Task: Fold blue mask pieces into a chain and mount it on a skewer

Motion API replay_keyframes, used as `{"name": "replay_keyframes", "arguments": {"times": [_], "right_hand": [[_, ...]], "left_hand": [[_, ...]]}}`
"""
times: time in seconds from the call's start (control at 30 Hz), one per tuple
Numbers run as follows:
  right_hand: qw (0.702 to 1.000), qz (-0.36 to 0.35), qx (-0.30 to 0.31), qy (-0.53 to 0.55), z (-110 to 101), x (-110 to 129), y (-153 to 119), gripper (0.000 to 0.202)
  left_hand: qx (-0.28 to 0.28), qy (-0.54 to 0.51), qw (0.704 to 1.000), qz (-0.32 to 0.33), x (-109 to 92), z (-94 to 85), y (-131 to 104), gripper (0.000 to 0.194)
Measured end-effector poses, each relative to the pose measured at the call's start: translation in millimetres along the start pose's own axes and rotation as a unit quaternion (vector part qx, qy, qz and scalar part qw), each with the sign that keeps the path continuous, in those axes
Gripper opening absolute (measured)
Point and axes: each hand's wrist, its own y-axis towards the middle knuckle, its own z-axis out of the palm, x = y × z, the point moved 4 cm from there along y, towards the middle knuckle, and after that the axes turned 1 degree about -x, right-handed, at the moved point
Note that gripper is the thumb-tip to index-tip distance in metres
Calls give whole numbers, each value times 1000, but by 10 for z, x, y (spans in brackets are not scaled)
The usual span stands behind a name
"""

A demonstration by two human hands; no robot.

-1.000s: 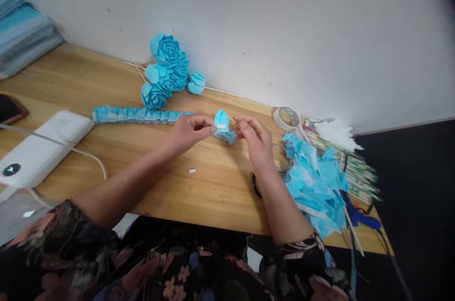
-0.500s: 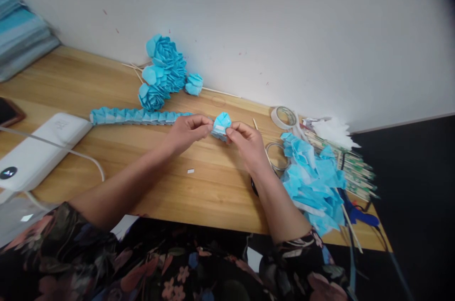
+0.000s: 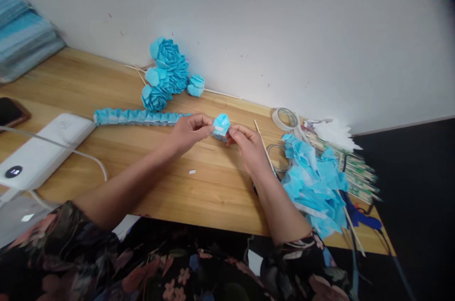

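Between my two hands is a small blue paper petal piece (image 3: 221, 124) with a white strip across its front. My left hand (image 3: 192, 132) pinches its left edge between thumb and fingers. On the other side, my right hand (image 3: 246, 142) grips its lower right edge. Behind my left hand lies a long row of folded blue paper petals (image 3: 138, 117). A tiny white scrap (image 3: 192, 171) rests on the wooden table (image 3: 159, 196) below the hands.
Blue paper flowers (image 3: 167, 73) and a smaller bud (image 3: 195, 86) lie by the wall. Rightward are tape rolls (image 3: 284, 119), crumpled blue paper (image 3: 314, 182), a blue glue gun (image 3: 364, 219) and thin sticks. Leftward sit a white power bank (image 3: 46, 149) with cable and a phone (image 3: 10, 112).
Both hands keep their hold on the petal piece, which has turned slightly. The whole view has shifted a little, moving the table items slightly right in the picture.
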Motion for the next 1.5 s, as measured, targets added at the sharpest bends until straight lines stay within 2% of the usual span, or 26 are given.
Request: {"name": "replay_keyframes", "arguments": {"times": [0.17, 0.4, 0.53, 0.6, 0.67, 0.73, 0.8, 0.97, 1.13, 1.5], "right_hand": [[1000, 2, 22, -7, 29, 15, -15, 25], [1000, -10, 11, -6, 60, 44, -27, 24], [999, 11, 13, 29, 87, -2, -27, 24], [999, 18, 2, 42, 98, -27, -22, 24], [999, 11, -23, 35, 99, -37, -18, 24], [999, -2, -45, 22, 100, -37, -18, 23], [998, -13, -56, 13, 106, -37, -23, 22], [998, -21, -67, 10, 114, -67, -35, 20], [997, -27, -67, 31, 127, -75, -43, 16], [997, -29, -65, 24, 152, -71, -73, 14]], "left_hand": [[2, -2, 1000, -5, 18, -2, 3, 21], [12, 9, 1000, -19, -12, 13, -24, 22], [21, 0, 999, -25, -22, 33, -39, 22], [-3, 10, 1000, -3, -33, 19, -40, 22], [-61, 35, 996, 46, -67, -26, -52, 21], [-119, 73, 985, 105, -118, -65, -85, 18], [-141, 118, 972, 147, -162, -65, -126, 16], [-94, 229, 946, 209, -181, 40, -182, 13], [-95, 292, 922, 238, -131, 53, -156, 15], [-119, 292, 917, 246, -104, 44, -158, 9]]}}
